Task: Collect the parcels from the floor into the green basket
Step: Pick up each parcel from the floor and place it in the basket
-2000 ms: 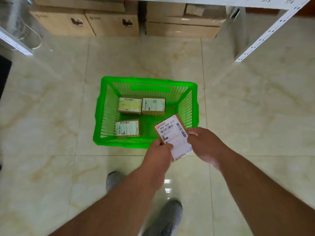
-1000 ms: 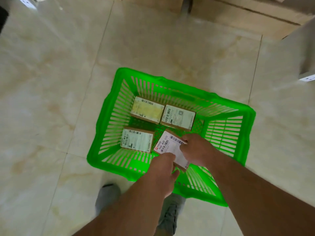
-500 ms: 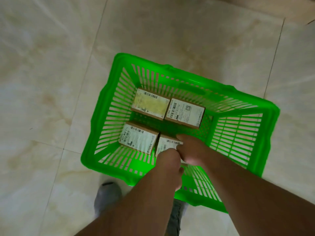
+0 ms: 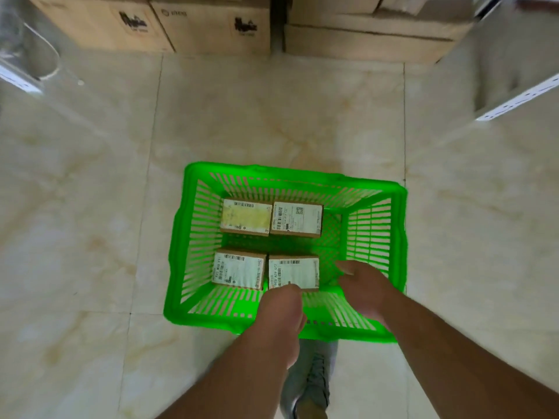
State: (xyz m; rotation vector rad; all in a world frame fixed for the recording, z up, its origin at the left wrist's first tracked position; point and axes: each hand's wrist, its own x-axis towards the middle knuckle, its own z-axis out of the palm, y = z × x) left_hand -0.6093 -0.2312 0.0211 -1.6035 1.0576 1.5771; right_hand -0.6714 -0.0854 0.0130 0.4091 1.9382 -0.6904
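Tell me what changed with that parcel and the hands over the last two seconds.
The fourth parcel, held above the green basket by both hands two seconds ago, was lowered in and now lies flat at the near right of the basket floor. The right hand has let go and pulled aside; the left hand is at the parcel's near edge, contact unclear. The other three parcels kept their places.
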